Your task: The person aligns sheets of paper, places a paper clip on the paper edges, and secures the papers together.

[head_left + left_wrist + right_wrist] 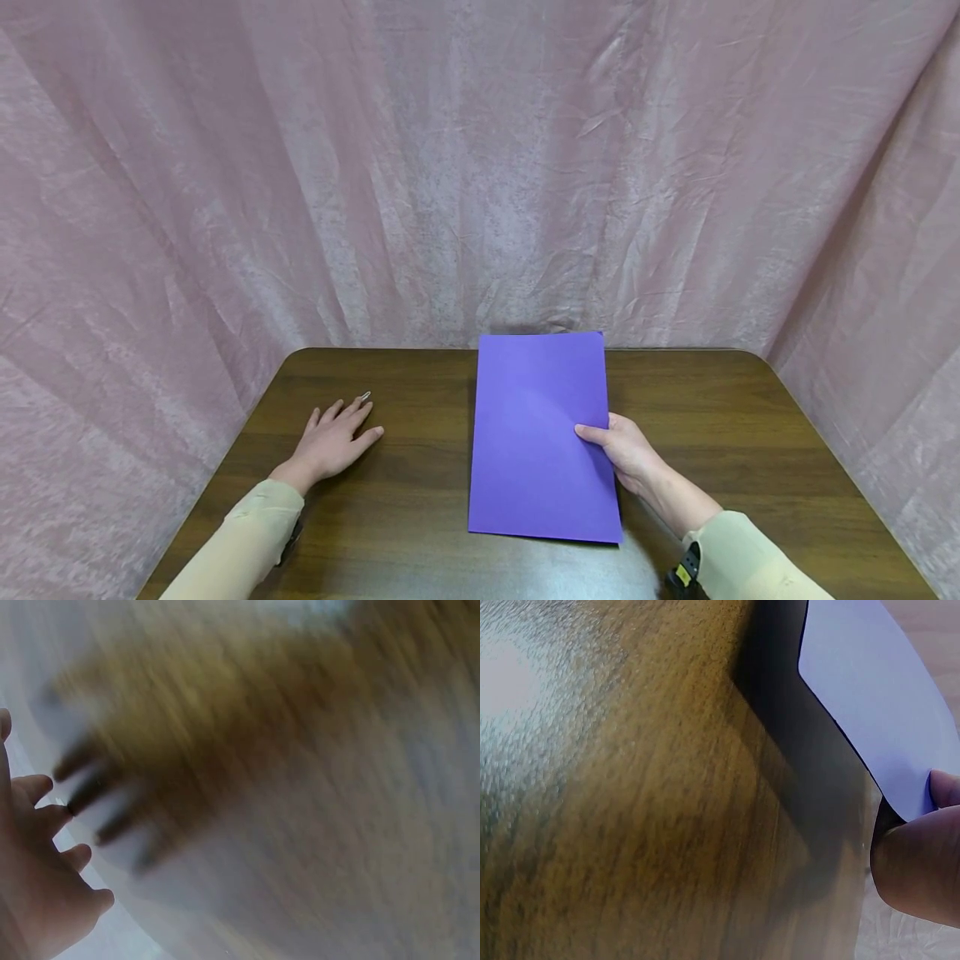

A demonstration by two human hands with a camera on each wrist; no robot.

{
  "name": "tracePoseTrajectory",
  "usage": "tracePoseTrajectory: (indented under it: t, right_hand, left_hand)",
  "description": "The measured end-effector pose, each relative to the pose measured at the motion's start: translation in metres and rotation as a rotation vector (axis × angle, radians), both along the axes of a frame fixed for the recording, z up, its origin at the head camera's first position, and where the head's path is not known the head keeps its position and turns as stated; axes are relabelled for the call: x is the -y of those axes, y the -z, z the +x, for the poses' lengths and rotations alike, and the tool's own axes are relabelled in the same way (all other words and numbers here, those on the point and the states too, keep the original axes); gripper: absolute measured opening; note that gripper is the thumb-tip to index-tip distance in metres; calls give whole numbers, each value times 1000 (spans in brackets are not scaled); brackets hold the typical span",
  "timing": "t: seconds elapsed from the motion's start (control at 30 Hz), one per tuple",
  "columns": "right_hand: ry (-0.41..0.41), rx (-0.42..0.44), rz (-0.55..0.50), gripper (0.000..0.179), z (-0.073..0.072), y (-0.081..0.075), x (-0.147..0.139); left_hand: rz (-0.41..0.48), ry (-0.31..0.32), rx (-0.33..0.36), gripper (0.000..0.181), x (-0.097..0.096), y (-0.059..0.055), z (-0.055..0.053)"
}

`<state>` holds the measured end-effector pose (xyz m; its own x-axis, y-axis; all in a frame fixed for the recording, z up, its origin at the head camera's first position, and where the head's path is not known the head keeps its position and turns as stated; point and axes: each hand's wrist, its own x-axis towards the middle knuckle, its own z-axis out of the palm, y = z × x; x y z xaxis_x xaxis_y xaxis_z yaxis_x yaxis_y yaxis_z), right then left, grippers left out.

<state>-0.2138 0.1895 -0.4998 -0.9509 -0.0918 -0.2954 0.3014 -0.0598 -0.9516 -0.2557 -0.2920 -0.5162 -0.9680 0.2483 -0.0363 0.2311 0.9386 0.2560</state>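
A purple sheet of paper (536, 433) is held by its right edge in my right hand (633, 454), thumb on top and the other fingers behind. In the right wrist view, the sheet (874, 690) stands off the wood, and its dark shadow falls on the table. My left hand (333, 442) is at the table's left side, palm down with fingers spread. Right at its fingertips lies a small silvery loop, like a paper clip (366, 396). The left wrist view shows the fingers (52, 819) over their own blurred shadow or reflection.
The brown wooden table (420, 467) has rounded far corners and a glossy patch near its front. Pink velvety curtains (450, 167) hang behind it and along both sides. The sheet's top edge overlaps the table's far edge in the head view.
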Motion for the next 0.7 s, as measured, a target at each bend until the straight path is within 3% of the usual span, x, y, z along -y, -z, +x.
tracePoseTrajectory:
  t: [0.37, 0.7]
  right_hand:
    - [-5, 1, -2, 32, 0, 1, 0]
    - [-7, 1, -8, 32, 0, 0, 2]
  left_hand:
    - [-10, 81, -13, 70, -21, 4, 6]
    - [-2, 201, -99, 69, -36, 14, 7]
